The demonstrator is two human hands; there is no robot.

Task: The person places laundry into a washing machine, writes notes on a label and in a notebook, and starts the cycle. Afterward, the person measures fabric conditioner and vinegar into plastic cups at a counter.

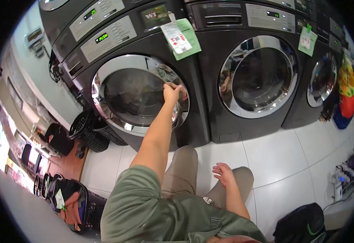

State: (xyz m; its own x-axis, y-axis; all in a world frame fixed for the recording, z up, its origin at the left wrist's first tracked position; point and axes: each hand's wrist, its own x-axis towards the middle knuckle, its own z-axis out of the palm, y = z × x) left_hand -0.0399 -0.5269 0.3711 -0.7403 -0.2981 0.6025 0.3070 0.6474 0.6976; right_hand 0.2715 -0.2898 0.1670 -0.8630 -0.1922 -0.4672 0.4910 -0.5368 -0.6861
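My left hand (171,94) reaches forward to the right side of the front-loading washing machine's round chrome-rimmed door (120,67). Its fingers are curled at the rim, where the door's edge is. The door looks closed, and dim contents show behind its glass. This washing machine (195,105) is dark grey, with a lit green display (101,38). My right hand (224,174) hangs in the air near my right knee, fingers loosely apart and holding nothing. A green tag with a white paper slip (178,38) hangs between this machine and the one to its right.
A second front loader (262,77) stands to the right, then a third (322,81). Black laundry baskets (90,131) sit on the floor at left. A basket of clothes (92,210) is behind my left side. A black bag (300,222) and power strip (338,188) lie right.
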